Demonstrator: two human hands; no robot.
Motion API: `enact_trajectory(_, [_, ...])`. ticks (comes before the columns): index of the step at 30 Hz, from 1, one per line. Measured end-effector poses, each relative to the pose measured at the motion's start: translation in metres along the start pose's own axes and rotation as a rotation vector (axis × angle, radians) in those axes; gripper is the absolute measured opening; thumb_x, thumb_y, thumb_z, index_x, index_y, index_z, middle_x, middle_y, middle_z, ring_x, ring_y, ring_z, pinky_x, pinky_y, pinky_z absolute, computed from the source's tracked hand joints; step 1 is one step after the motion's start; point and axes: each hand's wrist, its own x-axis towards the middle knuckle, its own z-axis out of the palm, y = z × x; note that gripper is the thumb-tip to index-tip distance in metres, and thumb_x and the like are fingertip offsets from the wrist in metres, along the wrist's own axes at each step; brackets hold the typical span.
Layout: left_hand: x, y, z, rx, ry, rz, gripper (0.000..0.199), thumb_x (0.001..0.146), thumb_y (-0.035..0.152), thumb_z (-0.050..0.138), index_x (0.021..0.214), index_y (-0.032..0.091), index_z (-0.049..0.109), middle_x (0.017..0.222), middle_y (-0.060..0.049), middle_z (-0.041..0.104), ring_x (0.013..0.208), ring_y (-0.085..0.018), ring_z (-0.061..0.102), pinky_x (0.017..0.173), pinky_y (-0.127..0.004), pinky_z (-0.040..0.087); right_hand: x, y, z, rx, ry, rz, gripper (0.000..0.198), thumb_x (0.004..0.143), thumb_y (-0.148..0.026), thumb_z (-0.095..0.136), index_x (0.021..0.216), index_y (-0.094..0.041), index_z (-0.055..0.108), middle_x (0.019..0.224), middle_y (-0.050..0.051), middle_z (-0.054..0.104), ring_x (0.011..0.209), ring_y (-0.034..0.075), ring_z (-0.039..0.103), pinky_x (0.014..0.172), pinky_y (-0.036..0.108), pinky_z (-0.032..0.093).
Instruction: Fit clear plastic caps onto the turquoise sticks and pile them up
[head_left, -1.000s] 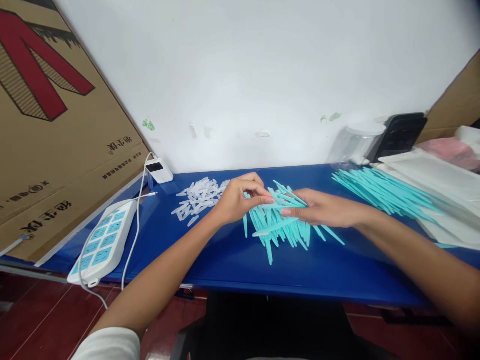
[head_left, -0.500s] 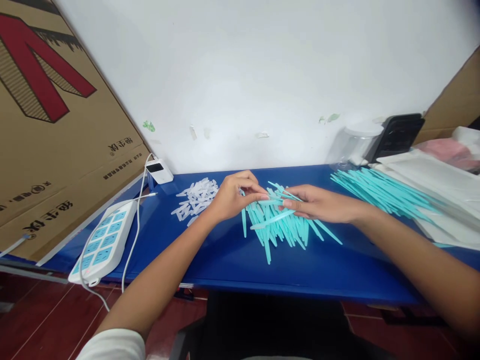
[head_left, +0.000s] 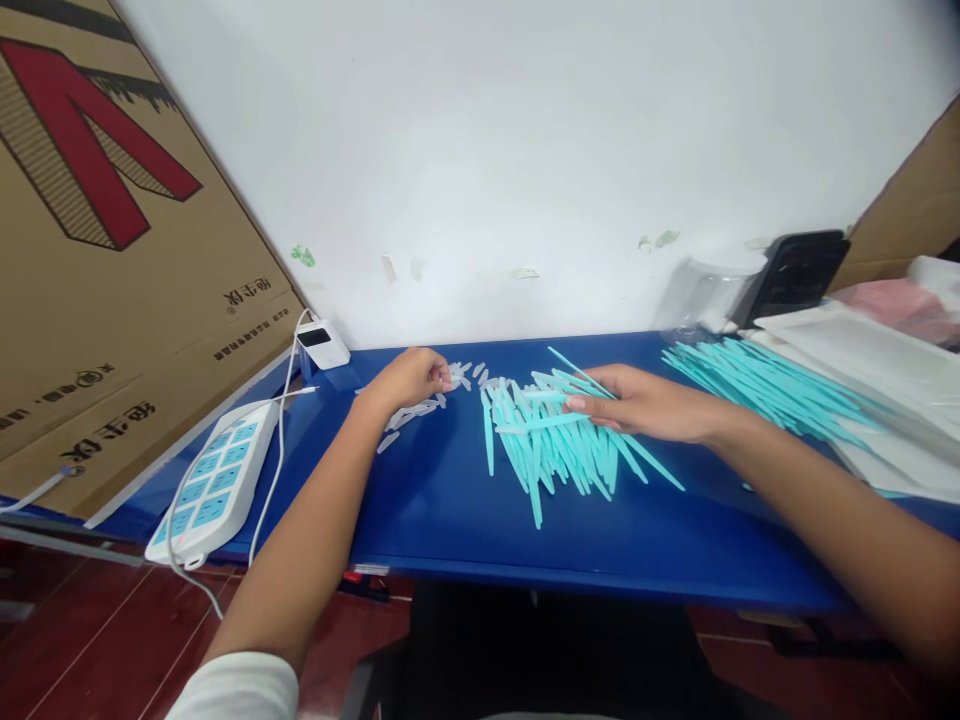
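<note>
My left hand (head_left: pixel 415 380) is at the pile of small translucent whitish plastic caps (head_left: pixel 412 413), its fingers curled in a pinch; what lies between the fingertips is hidden. My right hand (head_left: pixel 641 403) grips a few slim turquoise plastic sticks (head_left: pixel 551 424) between thumb and fingers. Their ends point left, and some carry a whitish cap. Under and in front of the right hand spreads a heap of similar turquoise sticks (head_left: pixel 555 460) on the blue table. Part of the cap pile is behind my left hand and wrist.
A second bundle of turquoise sticks (head_left: pixel 765 385) lies at the right beside white sheets (head_left: pixel 900 370). Behind it stand a clear jar (head_left: pixel 716 290) and a black holder (head_left: pixel 799 270). On the left are a power strip (head_left: pixel 214 485), a white device (head_left: pixel 324 345), cables and a large cardboard box (head_left: pixel 135 300).
My left hand has moved left, from the sticks at my right hand to the cap pile. Some caps now lie spread further right, towards the sticks. My right hand stays nearly in place.
</note>
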Motion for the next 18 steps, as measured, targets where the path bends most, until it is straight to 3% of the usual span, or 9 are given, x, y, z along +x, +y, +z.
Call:
enact_trajectory(3, [0.001,-0.008,0.0,-0.023,-0.139,-0.006,0.021,0.078,0.028,0.075,0.097,0.02,0.08,0.09,-0.005,0.074,0.076,-0.019,0.065,0.067,-0.026,0.043,0.001,0.0,0.0,0.012,-0.002,0.002,0.043,0.094,-0.063,0.068,0.091,-0.022,0.056,0.071,-0.004,0.045,0.061,0.011,0.037,0.055,0.028,0.029])
enact_trajectory(8, [-0.001,-0.01,-0.004,-0.002,-0.245,0.007,0.025,0.078,0.027,0.071,0.1,0.021,0.08,0.094,-0.005,0.072,0.077,-0.019,0.064,0.068,-0.027,0.043,0.0,-0.001,0.0,0.03,-0.008,0.01,0.045,0.093,-0.064,0.07,0.088,-0.022,0.053,0.071,-0.005,0.044,0.061,0.011,0.037,0.056,0.028,0.03])
enact_trajectory(15, [-0.004,-0.016,-0.007,-0.039,-0.259,-0.103,0.035,0.072,0.037,0.079,0.104,0.022,0.077,0.101,-0.006,0.073,0.078,-0.02,0.064,0.063,-0.027,0.041,0.001,0.0,0.001,0.03,-0.017,0.005,0.048,0.091,-0.067,0.071,0.088,-0.022,0.054,0.071,-0.005,0.044,0.061,0.011,0.037,0.055,0.027,0.029])
enact_trajectory(18, [-0.003,-0.016,-0.005,-0.081,-0.288,-0.089,0.034,0.074,0.041,0.079,0.102,0.022,0.075,0.097,-0.006,0.074,0.077,-0.02,0.065,0.063,-0.027,0.041,0.001,0.0,0.001,0.03,-0.029,0.004,0.049,0.091,-0.069,0.069,0.092,-0.022,0.058,0.071,-0.005,0.043,0.062,0.012,0.038,0.056,0.028,0.03])
